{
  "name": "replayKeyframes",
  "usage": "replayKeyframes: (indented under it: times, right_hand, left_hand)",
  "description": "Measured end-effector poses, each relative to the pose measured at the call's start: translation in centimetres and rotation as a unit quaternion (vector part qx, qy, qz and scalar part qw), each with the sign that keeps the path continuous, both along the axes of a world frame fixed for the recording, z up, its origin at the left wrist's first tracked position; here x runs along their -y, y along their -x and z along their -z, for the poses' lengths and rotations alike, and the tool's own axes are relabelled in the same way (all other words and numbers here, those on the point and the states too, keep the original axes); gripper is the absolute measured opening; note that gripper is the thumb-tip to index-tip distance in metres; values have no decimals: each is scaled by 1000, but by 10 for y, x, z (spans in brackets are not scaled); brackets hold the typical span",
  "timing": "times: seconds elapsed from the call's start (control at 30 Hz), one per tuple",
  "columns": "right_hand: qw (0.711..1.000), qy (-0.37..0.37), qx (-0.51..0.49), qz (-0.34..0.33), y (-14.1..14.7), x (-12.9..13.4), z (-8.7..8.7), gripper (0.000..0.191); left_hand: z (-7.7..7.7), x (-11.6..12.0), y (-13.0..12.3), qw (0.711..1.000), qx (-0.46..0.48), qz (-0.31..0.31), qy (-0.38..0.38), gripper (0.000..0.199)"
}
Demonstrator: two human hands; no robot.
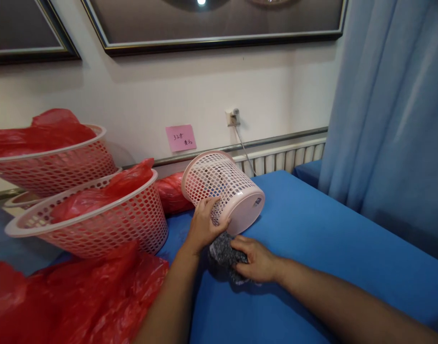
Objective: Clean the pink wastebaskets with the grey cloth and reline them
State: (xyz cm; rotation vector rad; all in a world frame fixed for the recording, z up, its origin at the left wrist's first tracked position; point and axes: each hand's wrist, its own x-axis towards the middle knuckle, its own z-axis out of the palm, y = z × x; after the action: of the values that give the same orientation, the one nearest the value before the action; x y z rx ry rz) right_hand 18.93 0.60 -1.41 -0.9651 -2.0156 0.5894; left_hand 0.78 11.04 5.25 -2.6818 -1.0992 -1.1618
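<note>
A pale pink plastic wastebasket (224,188) with a perforated wall lies tilted on its side on the blue-covered surface. Its solid base faces right and toward me. My left hand (204,224) grips the wall near the base, with the thumb by the base's edge. Below the base, my right hand (256,258) is closed around a crumpled dark grey speckled cloth (224,253). Part of the cloth spreads over the blue cover (312,243), and part is hidden by my fingers.
Left of the wastebasket stand an oval pink basket (147,224) and a higher basket (57,169), both holding red plastic bags. Red plastic (79,296) covers the near left. Behind are a radiator (293,155) and a plugged-in cord (244,152); a blue curtain (394,119) hangs right.
</note>
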Motion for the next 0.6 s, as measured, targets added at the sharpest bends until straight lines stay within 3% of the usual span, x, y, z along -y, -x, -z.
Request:
replayKeyframes:
  times: [0.07,0.1,0.17,0.27,0.33,0.37,0.47,0.53,0.6]
  right_hand:
    - [996,-83,-41,-11,-12,2,-6,44]
    - [990,-120,-69,17,-21,1,-9,48]
    - [965,-168,-147,136,-43,-5,-14,43]
    - [882,-125,-270,365,-70,-25,-14,37]
    - [851,-62,-288,435,-77,-38,-7,46]
    - [857,-42,-270,438,-76,-43,-2,49]
    - [913,-40,-169,369,-62,-44,8,44]
    - [946,-64,-122,293,-53,-35,7,40]
    - [957,-123,-104,243,-50,-22,-1,44]
  left_hand:
    - [1,-1,0,1000,4,1,-1,61]
    - [1,0,0,1000,7,-1,-4,60]
    - [2,1,-1,1000,11,-2,-10,58]
    - [2,3,-3,1000,12,15,-4,59]
    - [2,3,-4,999,7,29,13,59]
    - [2,4,-4,999,6,31,21,59]
    - [1,3,-2,999,9,30,26,56]
    - [1,3,0,999,14,33,23,55]
    - [0,3,1,999,18,35,19,54]
